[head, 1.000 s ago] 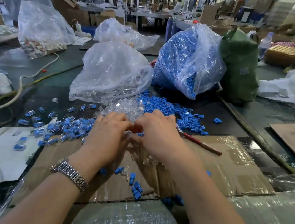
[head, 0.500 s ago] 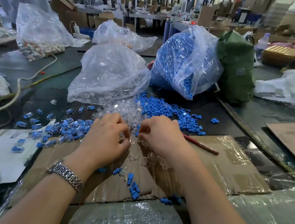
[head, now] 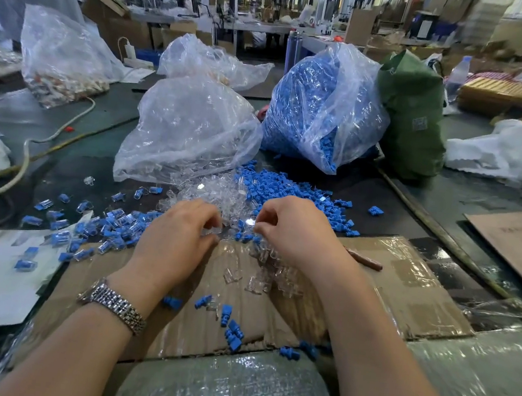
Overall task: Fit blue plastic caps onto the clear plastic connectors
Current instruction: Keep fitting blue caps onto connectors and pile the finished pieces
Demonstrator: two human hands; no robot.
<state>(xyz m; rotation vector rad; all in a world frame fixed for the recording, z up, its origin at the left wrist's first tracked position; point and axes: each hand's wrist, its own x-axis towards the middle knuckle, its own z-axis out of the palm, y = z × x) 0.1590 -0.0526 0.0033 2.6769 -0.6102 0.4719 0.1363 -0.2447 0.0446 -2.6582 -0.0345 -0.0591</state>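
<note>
Hands meet over a workbench: the left hand, a watch on its wrist, curls its fingers around a clear connector, while the right hand has its fingers curled, pinching something too small to make out. Both hover at the near edge of the connector pile, which spills from a clear bag beside loose blue caps and the cap bag. Capped pieces lie left of the cardboard, more caps near the wrists.
</note>
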